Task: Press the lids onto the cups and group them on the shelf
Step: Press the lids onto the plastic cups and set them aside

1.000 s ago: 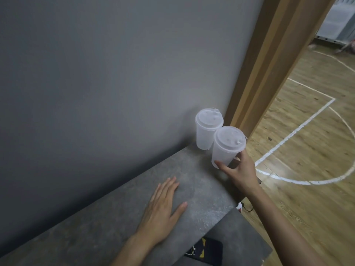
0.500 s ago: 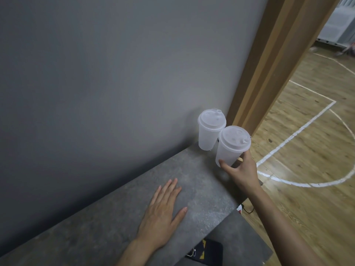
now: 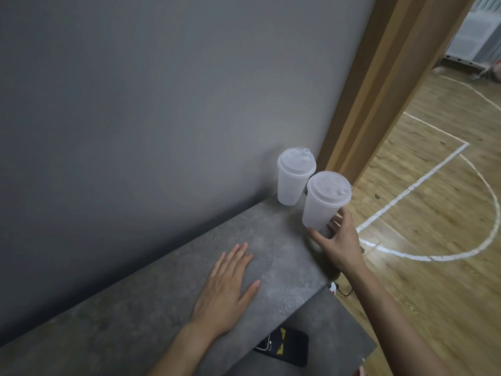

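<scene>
Our right hand (image 3: 339,245) grips the near cup (image 3: 322,204) low, likely grouping it with the far cup (image 3: 292,180); our left hand (image 3: 225,291) lies flat.

front cup (image 3: 322,207) — edged slightly right | right hand (image 3: 339,240) — moved with it

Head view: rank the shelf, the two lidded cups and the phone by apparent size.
1. shelf, by far the largest.
2. nearer cup and farther cup: they look alike; the nearer one seems slightly bigger, likely only from nearness.
3. phone, smallest showing, partly hidden under the shelf.
</scene>
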{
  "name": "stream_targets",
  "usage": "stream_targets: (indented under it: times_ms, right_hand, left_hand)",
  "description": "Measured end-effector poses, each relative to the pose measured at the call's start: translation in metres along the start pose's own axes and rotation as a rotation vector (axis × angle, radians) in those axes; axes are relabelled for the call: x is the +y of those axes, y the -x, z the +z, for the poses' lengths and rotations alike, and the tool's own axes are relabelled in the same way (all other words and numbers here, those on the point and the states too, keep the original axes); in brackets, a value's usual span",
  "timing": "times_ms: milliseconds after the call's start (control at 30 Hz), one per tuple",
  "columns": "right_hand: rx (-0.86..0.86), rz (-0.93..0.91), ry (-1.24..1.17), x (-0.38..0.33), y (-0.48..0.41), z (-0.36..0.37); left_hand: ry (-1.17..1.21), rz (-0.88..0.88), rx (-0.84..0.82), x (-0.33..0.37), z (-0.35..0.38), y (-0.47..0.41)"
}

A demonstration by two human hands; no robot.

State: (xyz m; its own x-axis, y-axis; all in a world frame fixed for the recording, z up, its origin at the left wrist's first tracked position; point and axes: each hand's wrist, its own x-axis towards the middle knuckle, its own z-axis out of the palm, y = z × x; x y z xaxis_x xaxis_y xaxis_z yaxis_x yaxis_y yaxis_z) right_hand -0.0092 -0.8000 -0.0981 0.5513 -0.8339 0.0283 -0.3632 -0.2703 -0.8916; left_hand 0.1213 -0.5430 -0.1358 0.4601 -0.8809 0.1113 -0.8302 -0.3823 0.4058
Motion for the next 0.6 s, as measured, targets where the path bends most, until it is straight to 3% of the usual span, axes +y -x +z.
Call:
stream_targets:
  times_ms: [167,267,433,600]
  right_hand:
    - [0.115,0.064,-0.024,0.007,0.048,0.011]
    - [0.126,-0.024,0.016,-0.005,0.093,0.04]
    - [-0.337,-0.403,0.029,-0.055,0.184,0.144]
    - [-0.803,-0.671,0.008,-0.118,0.289,0.249]
  left_hand:
    - [-0.03,-0.047,0.008,-0.001,-0.003,0.012]
    - [-0.069,-0.132,0.07,-0.009,-0.013,0.042]
    - [-0.116,-0.369,0.283,-0.054,-0.05,0.148]
    - [-0.143,-0.761,0.568,-0.099,-0.097,0.312]
